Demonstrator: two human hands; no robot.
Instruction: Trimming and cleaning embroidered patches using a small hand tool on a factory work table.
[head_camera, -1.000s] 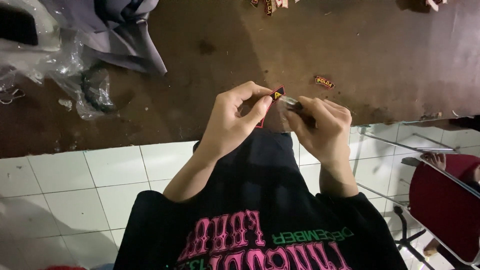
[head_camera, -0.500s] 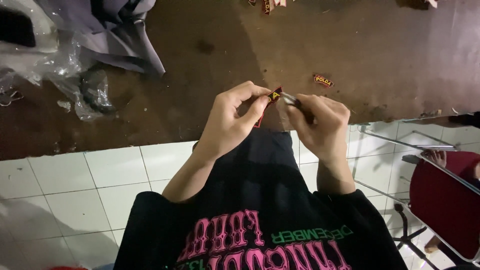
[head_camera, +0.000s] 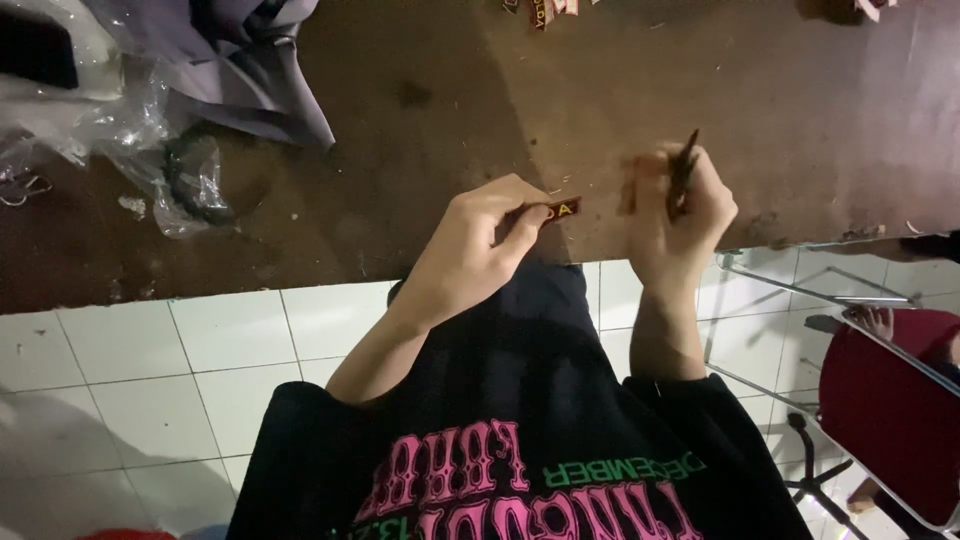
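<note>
I see my left hand (head_camera: 480, 250) pinching a small dark patch (head_camera: 556, 211) with yellow lettering between thumb and fingertips, held just above the near edge of the brown bench (head_camera: 420, 150). My right hand (head_camera: 680, 215) is apart from it, closed around a thin dark tool (head_camera: 685, 165) whose tip points up and away; it is blurred, so I cannot tell whether it is a needle, a pen or small snips. I judge the patch to be light, thin and soft, likely to bend or twist if I grip only one end, so I would take hold along its short edge with the pads flat and leave the lettered face free. It looks slightly stiff from the stitching, and not fragile. At the far edge of the bench lie more small patches (head_camera: 545, 10), well apart from my hands. To the left sit crumpled clear plastic (head_camera: 130, 130) over something dark and round, and grey cloth (head_camera: 250, 60) bunched beyond it; both are well clear of the hands. To my right stands a red chair (head_camera: 890, 420) with a metal frame, on the white tiled floor (head_camera: 200, 360), and another person's hand (head_camera: 875, 320) rests on it. Nothing stands between my two hands.
</note>
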